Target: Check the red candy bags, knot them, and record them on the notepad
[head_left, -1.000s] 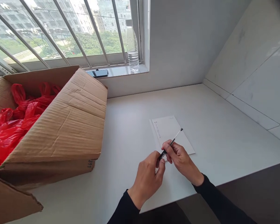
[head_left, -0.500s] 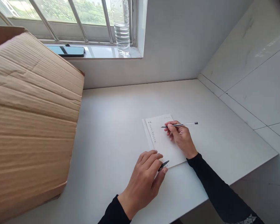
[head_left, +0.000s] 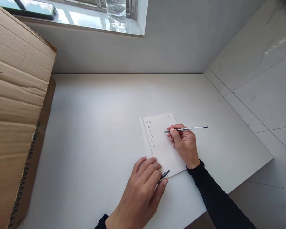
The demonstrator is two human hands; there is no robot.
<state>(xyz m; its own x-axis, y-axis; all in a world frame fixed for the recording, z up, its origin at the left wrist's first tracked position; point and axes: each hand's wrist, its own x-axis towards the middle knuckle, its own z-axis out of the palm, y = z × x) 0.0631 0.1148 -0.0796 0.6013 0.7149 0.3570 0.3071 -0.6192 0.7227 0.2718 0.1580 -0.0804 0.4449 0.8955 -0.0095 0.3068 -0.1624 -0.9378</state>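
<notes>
right hand (head_left: 184, 144): centre right of frame, closed round the pen (head_left: 193, 128) in a writing grip, thumb and forefinger pinching near the tip; heel of the hand on the paper

pen: nearly level, capless tip pointing frame-left, dark tail end pointing frame-right; tip at or just above the sheet, contact too fine to tell

left hand (head_left: 143, 190): lower centre, palm down on the table, fingers curled, thumb and forefinger nipping the pen cap (head_left: 165, 174); fingertips at the lower left corner of the sheet, holding it flat as far as I can judge

pen cap: dark, pokes out toward frame-right from under the left fingers, lying over the sheet's bottom edge

sheet of paper (head_left: 160, 152): white, flat on the table, centre of frame, slightly turned; between the two hands

done so far: cap is off; a short column of small handwritten marks runs down the sheet's left side, plus a faint mark at its top right; too small to read

left blank: everything right of the column and the lower half; pen tip sits just right of the column's upper part

table (head_left: 97, 127): white, fills the middle

cardboard box (head_left: 14, 111): big, left edge of frame, well apart from the hands

windowsill (head_left: 90, 22): top of frame, carries a clear bottle (head_left: 116, 12) and a dark phone (head_left: 30, 9)

tiled wall (head_left: 264, 79): right side
</notes>
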